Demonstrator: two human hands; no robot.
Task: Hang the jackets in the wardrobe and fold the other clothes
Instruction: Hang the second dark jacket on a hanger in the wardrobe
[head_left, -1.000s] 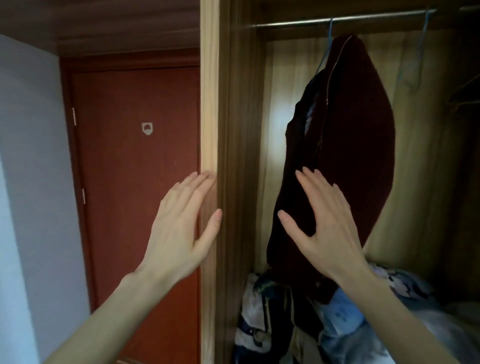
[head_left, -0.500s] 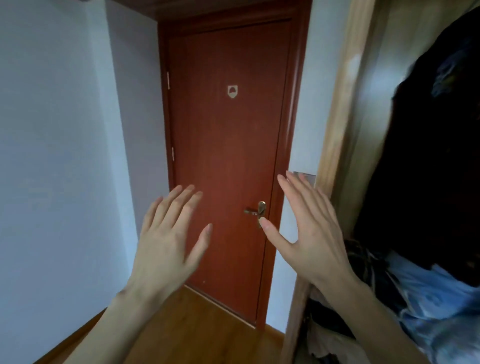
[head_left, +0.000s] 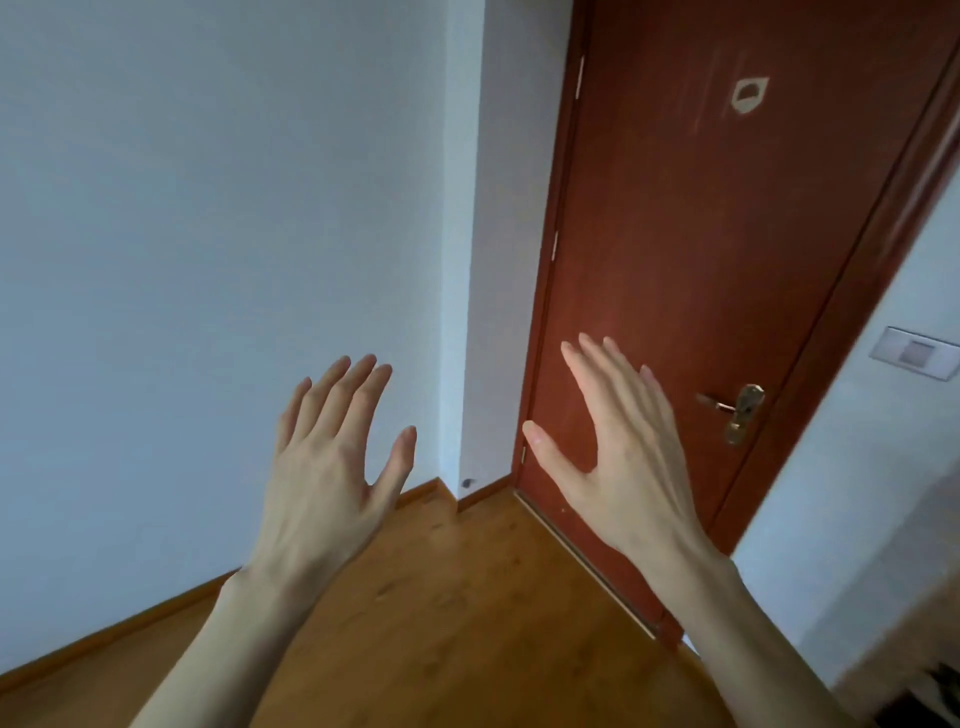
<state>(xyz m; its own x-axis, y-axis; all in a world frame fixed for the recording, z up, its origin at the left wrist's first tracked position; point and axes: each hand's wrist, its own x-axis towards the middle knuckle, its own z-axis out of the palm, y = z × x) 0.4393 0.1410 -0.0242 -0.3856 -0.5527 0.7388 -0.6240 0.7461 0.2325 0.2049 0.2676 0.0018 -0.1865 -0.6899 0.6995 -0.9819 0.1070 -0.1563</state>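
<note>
jackets and other clothes are out of view; only a door (head_left: 727, 270), wall (head_left: 208, 208) and floor (head_left: 441, 597) show. left hand (head_left: 324, 478) and right hand (head_left: 618, 467) hover, each grip apart, holding nothing. cloth likely soft, light; take jackets by the shoulders.

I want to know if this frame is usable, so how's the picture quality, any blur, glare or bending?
Head view: soft, even daylight with no hard shadows; a faint pale glare streak on the red door. Both hands, left hand and right hand, are fairly sharp, while the right edge near the light switch smears with motion blur. Wide-angle distortion tilts the door and wall corner.
</note>
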